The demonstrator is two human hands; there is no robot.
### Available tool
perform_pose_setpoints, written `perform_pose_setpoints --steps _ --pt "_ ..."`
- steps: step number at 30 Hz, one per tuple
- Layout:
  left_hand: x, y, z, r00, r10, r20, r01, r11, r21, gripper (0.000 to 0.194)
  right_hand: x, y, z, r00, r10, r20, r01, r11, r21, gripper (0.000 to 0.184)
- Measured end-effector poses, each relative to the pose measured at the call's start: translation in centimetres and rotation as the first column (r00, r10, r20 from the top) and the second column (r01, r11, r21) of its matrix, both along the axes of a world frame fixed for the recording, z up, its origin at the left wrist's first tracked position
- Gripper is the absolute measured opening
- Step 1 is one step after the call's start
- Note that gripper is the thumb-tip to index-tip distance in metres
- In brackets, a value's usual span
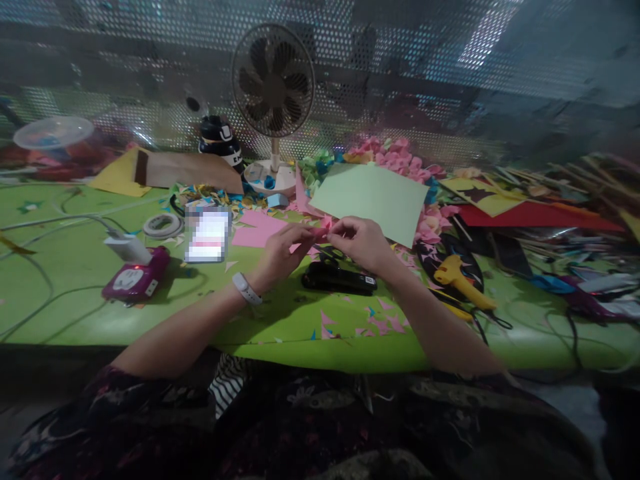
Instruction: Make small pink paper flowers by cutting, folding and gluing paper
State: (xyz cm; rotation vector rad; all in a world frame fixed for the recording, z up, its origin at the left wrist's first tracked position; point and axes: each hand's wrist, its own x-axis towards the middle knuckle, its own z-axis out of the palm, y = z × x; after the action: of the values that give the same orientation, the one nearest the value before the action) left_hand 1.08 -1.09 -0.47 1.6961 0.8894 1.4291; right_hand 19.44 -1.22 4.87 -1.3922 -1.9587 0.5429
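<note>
**Pink paper pc (326, 225) in two-handed pinch**

Head cam: L hand (286, 251) & R hand (364, 244) meet over green table (280, 327), fingertips of ea. nearly closed on the pc. Blk stapler (340, 278) just below, nr side; pink sheets (257, 229) to L, yellow glue gun (464, 283) to R.

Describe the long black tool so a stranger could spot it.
On the green table, find the left hand and right hand meeting at a small pink piece. The black tool lies just nearer the person. Unlike nearby pink scraps, it bears a white label.
</note>
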Motion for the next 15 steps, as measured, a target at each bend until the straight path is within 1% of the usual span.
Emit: perform_pose_setpoints --steps 3,6,9,11,15 --pt "0.0 0.0 0.0 1.000 0.001 -0.010 -0.001 1.000 0.017 0.005 0.1 0.1 -0.2 1.000 0.006 -0.013 -0.006 1.000 0.010 0.012" --pt "0.0 0.1 -0.5 0.999 0.021 -0.048 -0.017 0.997 0.081 0.002 0.1 0.2 -0.5 1.000 -0.003 -0.019 0.003 1.000 0.026 0.012" --pt "0.0 0.3 -1.0 0.996 0.037 -0.087 -0.025 0.990 0.138 0.008 0.1 0.2 -0.5 1.000 -0.026 -0.016 0.027 0.999 0.048 0.013" --pt "0.1 0.3 -1.1 0.995 0.038 -0.093 -0.025 0.991 0.131 0.012 0.1 0.1 -0.4 0.999 -0.033 -0.014 0.034 0.998 0.053 0.015" --pt "0.1 0.0 -0.7 0.999 0.009 -0.038 -0.008 0.999 0.037 0.012 0.0 0.0 -0.3 0.999 -0.032 -0.004 0.032 0.997 0.065 0.017"
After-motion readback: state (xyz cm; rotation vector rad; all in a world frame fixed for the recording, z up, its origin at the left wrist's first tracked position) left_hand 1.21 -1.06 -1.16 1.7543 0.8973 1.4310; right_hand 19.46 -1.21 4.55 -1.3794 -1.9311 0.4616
